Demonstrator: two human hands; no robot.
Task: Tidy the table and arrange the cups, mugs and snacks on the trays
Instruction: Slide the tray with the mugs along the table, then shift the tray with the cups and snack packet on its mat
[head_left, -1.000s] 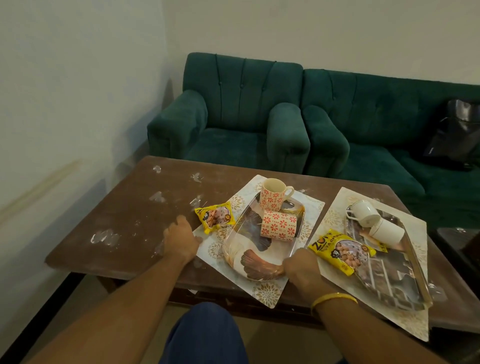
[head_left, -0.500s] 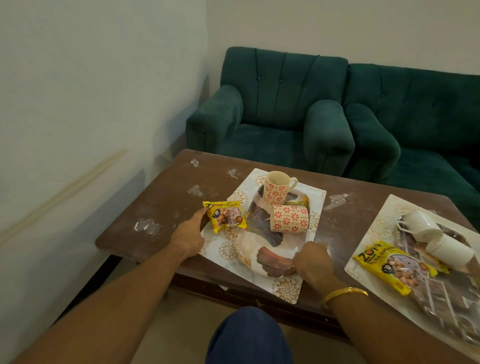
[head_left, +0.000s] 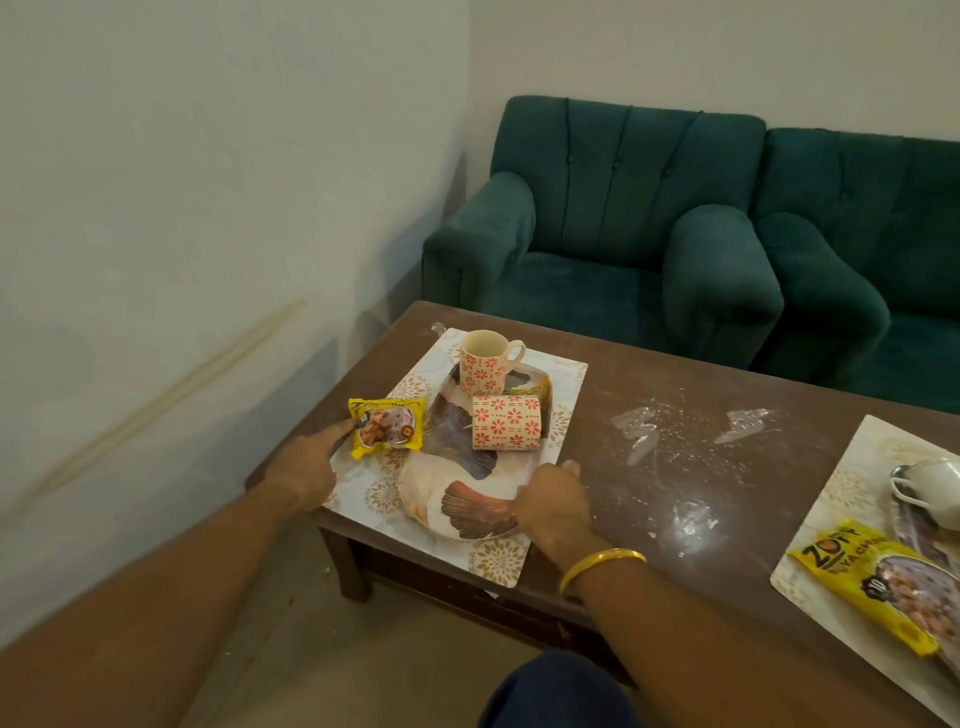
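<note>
Beyond both hands, against the far wall: green sofa (head_left: 675, 228), well apart from any finger. Under the hands: brown table (head_left: 727, 431), smeared with pale streaks to the right of the right hand's knuckles. Beneath the palms, at the table's left end: patterned placemat (head_left: 498, 561), its near corner just past the table edge. On that mat, between the two hands: feather-print tray (head_left: 457, 499), near rim gripped by the right hand (head_left: 553, 501), fingers closed around the rim, thumb tip up and showing at the tray's right edge; gold bangle (head_left: 597, 564) on that wrist. Beyond the right fingertips, on the tray's far end: upright floral mug (head_left: 485, 366), handle to the right. Nearer the fingers, on the tray's middle: second floral mug (head_left: 509, 430), lying on its side, touching or almost touching the upright one. Left hand (head_left: 304, 470) flat on the mat's left edge, fingers loosely together, forefinger stretched forward and touching the lower left corner of the small yellow snack packet (head_left: 387, 428), which rests partly on the mat and against the tray's left rim. Well to the right of the right hand, at the frame edge: second placemat (head_left: 852, 488), with a larger yellow snack packet (head_left: 857, 577) and a white cup (head_left: 935, 483) tipped over on a second tray, that tray mostly cut off.
</note>
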